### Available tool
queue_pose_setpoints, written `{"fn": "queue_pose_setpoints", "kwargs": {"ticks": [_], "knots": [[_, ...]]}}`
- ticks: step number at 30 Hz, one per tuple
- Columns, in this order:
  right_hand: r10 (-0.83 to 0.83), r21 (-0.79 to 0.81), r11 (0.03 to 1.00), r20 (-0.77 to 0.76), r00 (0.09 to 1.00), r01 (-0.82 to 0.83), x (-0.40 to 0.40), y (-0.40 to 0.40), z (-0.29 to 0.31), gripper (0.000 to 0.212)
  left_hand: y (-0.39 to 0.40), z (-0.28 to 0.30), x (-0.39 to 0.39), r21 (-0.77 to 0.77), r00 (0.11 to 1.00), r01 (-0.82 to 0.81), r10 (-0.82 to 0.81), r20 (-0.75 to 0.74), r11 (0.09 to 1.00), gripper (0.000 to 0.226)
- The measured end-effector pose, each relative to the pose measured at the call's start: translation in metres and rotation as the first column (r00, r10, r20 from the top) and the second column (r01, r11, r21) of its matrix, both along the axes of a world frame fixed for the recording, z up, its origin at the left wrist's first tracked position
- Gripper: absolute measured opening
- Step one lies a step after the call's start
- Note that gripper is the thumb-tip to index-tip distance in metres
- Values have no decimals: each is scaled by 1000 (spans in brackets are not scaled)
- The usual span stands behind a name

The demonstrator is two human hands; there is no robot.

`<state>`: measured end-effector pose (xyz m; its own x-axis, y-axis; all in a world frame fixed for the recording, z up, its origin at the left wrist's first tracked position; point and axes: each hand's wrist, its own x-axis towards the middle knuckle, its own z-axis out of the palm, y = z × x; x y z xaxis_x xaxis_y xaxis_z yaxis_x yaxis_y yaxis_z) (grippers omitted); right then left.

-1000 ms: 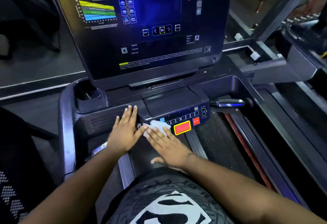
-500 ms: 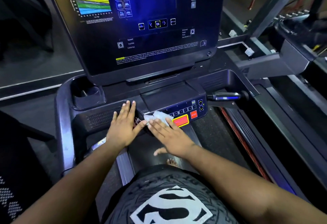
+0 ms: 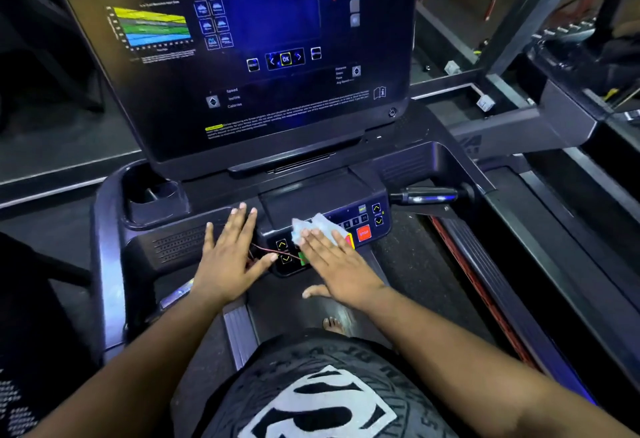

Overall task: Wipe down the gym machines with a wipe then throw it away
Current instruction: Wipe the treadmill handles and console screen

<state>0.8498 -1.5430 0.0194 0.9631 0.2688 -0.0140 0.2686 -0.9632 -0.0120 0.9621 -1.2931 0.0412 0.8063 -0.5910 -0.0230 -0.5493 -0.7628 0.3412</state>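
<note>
Wipe [image 3: 317,228], white, crumpled, under right hand [image 3: 337,264]

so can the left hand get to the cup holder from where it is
Probably yes. The left hand lies flat on the speaker grille, and the cup holder sits just beyond it with nothing visible between them.

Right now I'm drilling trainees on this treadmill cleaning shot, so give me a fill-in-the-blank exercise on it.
1. The right hand presses the ____ flat on the button panel.
2. The left hand rests open on the ____ grille.
3. The red button beside the wipe reads ____.
4. The yellow-framed key on the screen reads ____.

Missing words: wipe; speaker; STOP; OK
</note>
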Motion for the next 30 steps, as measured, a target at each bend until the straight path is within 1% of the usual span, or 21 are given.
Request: {"fn": "queue_pose_setpoints", "kwargs": {"ticks": [1,2,4,5,6,9,11,13,15,17,19,22,24,27,30], "knots": [[-75,14,997,-8,997,75,-3,-14,0,110,-3,1,0,-4,1000,27,-27,9,1000,93],[-187,55,981,-28,982,188,-7,-30,0,112,-7,2,-2,-5,999,48,-48,16,999,92],[-415,121,896,-109,903,427,-18,-56,-2,113,-16,4,-4,-10,998,58,-58,27,998,90],[-463,128,866,-160,872,484,-22,-63,-2,114,-21,5,-5,-18,999,44,-44,31,999,90],[-461,129,864,-192,867,488,-26,-64,-2,115,-25,5,-5,-22,999,28,-27,34,999,90],[-298,136,931,-252,921,338,-35,-46,-5,113,-28,1,-4,-3,998,-7,8,60,1000,89],[-241,139,950,-241,940,279,-40,-46,-13,110,-30,0,-5,-4,998,-13,14,64,1000,89],[-282,114,945,-188,941,307,-38,-60,-15,108,-32,0,-6,-8,997,-27,27,74,1000,89],[-362,136,913,-160,918,384,-28,-75,-8,111,-33,0,-6,5,996,-36,36,85,999,89],[-424,224,866,-148,894,448,-10,-85,5,115,-34,1,-6,13,995,-41,39,90,999,88],[-463,326,822,-94,881,467,13,-89,21,116,-35,2,-6,8,996,-42,41,85,999,88],[-492,358,801,-61,868,480,42,-99,38,109,-37,4,-8,7,997,-49,48,65,999,87],[-480,318,819,-76,874,477,44,-101,43,107,-37,4,-9,16,996,-54,53,69,998,87],[-419,179,889,-55,906,422,25,-90,42,115,-39,8,-5,74,987,-47,34,157,996,86],[-325,146,929,-114,939,339,24,-87,47,121,-51,18,3,156,980,8,-38,194,988,88]]}}
